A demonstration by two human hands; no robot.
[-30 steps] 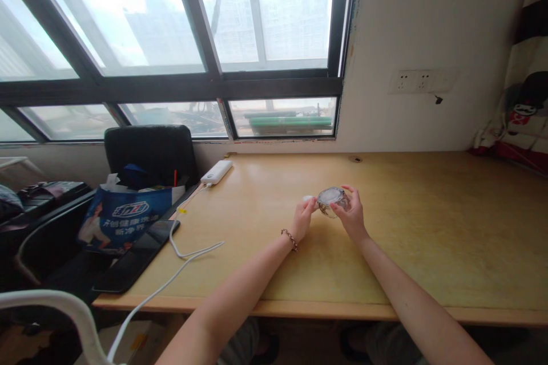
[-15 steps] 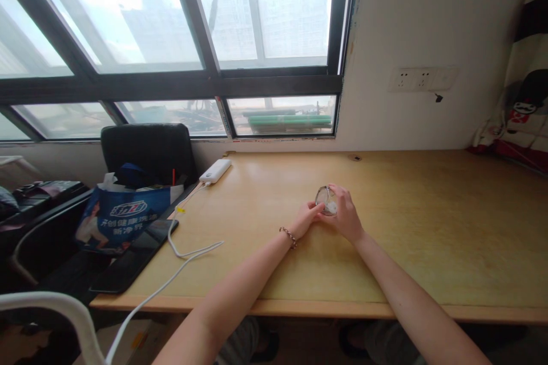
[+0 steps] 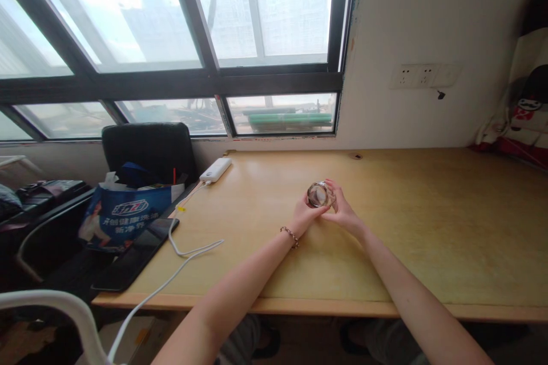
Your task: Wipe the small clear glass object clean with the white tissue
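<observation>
A small clear glass cup (image 3: 318,195) is between my hands above the middle of the wooden desk. Its round rim faces me, tilted towards my left side. My left hand (image 3: 305,215) closes on the cup's left and near side, the thumb pointing right along it. From the right, my right hand (image 3: 345,214) grips the cup with fingers curled over the far side and thumb below. A beaded bracelet (image 3: 290,236) circles my left wrist. The fingers hide part of the cup's wall and base.
The desk (image 3: 428,228) reaches the wall and window. On its left lie a white power bank (image 3: 216,170), a white cable (image 3: 192,255) and a black tablet-like slab (image 3: 136,256). Beyond the left edge stand a blue bag (image 3: 128,211) and a black chair (image 3: 148,151); a socket panel (image 3: 423,75) is on the wall.
The cup has turned in my hands, so its opening now faces me more. It has shifted slightly left, and my left hand has moved round its left side.
</observation>
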